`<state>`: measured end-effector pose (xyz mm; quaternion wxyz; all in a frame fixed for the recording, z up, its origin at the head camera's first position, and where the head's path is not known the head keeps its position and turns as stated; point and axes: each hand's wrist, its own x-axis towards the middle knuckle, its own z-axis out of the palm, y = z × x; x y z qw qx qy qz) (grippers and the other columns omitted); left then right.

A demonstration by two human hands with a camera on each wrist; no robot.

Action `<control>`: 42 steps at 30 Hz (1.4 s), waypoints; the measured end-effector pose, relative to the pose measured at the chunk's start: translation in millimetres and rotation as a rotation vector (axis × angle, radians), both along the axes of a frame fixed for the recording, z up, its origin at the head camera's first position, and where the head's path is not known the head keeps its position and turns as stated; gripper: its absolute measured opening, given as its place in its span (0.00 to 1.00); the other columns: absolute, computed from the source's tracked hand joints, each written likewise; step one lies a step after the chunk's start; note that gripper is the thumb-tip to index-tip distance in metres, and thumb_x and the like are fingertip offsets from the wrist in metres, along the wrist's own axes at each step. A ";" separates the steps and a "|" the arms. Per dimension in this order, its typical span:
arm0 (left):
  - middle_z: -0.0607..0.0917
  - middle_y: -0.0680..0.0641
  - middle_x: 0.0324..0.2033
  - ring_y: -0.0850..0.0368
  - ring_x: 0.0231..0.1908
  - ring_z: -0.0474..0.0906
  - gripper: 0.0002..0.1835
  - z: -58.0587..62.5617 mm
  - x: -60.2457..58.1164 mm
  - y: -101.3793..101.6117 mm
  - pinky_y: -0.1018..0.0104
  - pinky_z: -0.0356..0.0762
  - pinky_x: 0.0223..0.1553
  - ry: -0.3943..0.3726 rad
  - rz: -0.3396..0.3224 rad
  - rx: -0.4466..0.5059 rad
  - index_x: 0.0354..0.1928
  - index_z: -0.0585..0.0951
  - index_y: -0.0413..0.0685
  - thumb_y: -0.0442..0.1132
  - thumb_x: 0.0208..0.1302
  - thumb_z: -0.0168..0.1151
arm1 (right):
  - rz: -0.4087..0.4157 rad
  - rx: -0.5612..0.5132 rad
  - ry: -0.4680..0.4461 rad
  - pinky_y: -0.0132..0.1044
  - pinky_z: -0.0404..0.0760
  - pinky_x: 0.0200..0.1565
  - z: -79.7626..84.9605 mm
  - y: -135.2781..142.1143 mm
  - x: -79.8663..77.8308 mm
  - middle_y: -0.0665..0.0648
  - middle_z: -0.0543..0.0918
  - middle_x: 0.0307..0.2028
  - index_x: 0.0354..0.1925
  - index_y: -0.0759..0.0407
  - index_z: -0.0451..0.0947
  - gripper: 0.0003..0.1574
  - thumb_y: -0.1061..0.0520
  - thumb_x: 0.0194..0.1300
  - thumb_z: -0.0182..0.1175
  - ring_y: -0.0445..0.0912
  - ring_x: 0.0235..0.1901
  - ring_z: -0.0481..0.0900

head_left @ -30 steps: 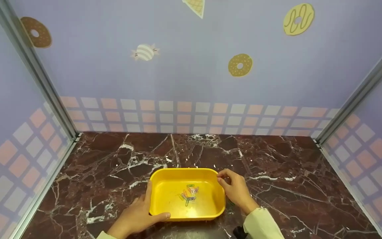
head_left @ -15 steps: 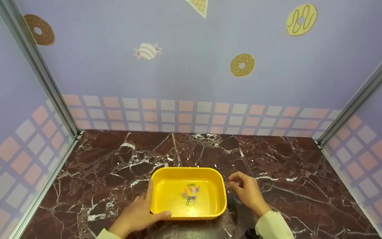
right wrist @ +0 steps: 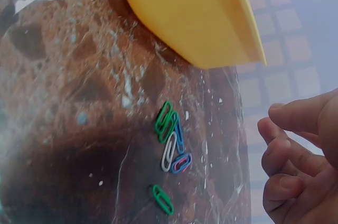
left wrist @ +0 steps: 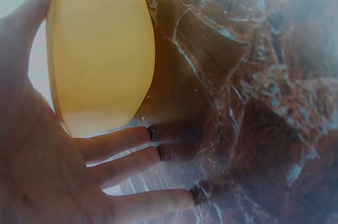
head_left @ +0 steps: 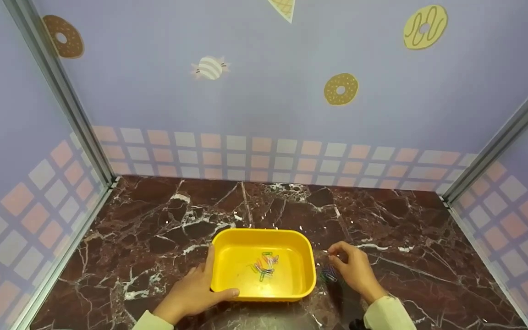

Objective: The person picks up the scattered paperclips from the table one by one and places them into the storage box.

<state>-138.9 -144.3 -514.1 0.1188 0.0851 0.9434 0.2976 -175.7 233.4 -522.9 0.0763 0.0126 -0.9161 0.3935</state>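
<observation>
A yellow plastic tray point(head_left: 264, 233) stands on the marble-patterned table; several coloured paper clips point(head_left: 265, 266) lie loose on its floor. My left hand point(head_left: 195, 289) rests against the tray's near-left corner, thumb along the front side. In the left wrist view its other fingers point(left wrist: 124, 161) are straight, tips down by the table. To the right of the tray, more paper clips point(right wrist: 170, 139) lie in a small loose heap of green, blue, white and pinkish ones, with a single green clip point(right wrist: 162, 199) apart. Beside this heap hovers my right hand point(head_left: 354, 270), fingers loosely bent; nothing shows between them.
Purple panels point(head_left: 264, 91) with pastel squares and sweets enclose the table point(head_left: 154, 256) at the back and sides. Grey metal posts point(head_left: 78, 119) stand at the corners. Small white specks show on the tabletop behind the tray.
My right hand has moved from the tray's right rim out to the right, baring the paper clips on the table. The left hand keeps its place at the tray. The head view has shifted slightly.
</observation>
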 end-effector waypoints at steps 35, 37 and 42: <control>0.75 0.32 0.60 0.35 0.54 0.74 0.68 -1.8 -2.9 0.9 0.34 0.76 0.46 -0.004 -0.007 -0.009 0.77 0.37 0.47 0.72 0.47 0.65 | 0.041 0.139 -0.045 0.44 0.80 0.48 -25.8 41.6 20.6 0.47 0.87 0.34 0.29 0.50 0.85 0.13 0.67 0.48 0.72 0.48 0.42 0.83; 0.75 0.32 0.59 0.35 0.54 0.74 0.68 -1.6 -2.7 1.1 0.34 0.75 0.46 0.001 -0.006 -0.014 0.77 0.37 0.46 0.73 0.47 0.64 | 0.053 0.145 -0.042 0.42 0.80 0.49 -27.6 42.4 21.4 0.46 0.86 0.34 0.29 0.49 0.86 0.14 0.67 0.47 0.72 0.47 0.42 0.83; 0.75 0.32 0.60 0.35 0.54 0.74 0.68 -2.2 -2.8 1.0 0.34 0.76 0.46 -0.002 -0.005 -0.018 0.77 0.37 0.47 0.73 0.47 0.64 | 0.088 0.165 -0.019 0.35 0.79 0.45 -33.7 43.6 23.0 0.45 0.85 0.33 0.28 0.48 0.86 0.14 0.66 0.45 0.73 0.42 0.38 0.82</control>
